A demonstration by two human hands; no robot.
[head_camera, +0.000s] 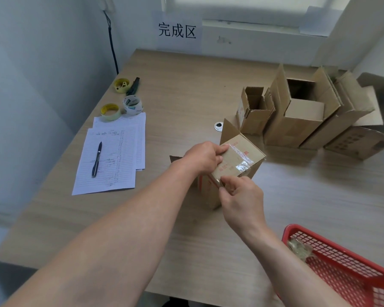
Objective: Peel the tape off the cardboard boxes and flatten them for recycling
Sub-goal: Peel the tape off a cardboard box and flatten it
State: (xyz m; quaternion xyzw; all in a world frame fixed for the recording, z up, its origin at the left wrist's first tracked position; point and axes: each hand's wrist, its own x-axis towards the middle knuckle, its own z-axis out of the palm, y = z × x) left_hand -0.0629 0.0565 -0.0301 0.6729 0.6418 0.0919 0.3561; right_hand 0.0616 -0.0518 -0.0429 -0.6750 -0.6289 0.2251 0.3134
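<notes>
Left hand (pixel 203 157) grips the top near-left edge of a small cardboard box (pixel 235 171), fingers curled over it. Right hand (pixel 242 196) pinches a tape end (pixel 217 183) at the box's near corner, thumb and fingers closed on it. Clear tape (pixel 241 157) runs across the box top, shiny and wrinkled. Box stands mid-surface (pixel 186 96), flaps sticking out behind and left. Behind-right: a row of opened boxes (pixel 297 111), flaps up, touching each other. Red basket (pixel 341 269) at near right with crumpled tape (pixel 299 249) inside. Left side: lined papers (pixel 111 156) with a pen (pixel 97 159) on top, two tape rolls (pixel 120 108) just beyond. Sign (pixel 177 31) on wall at back.
</notes>
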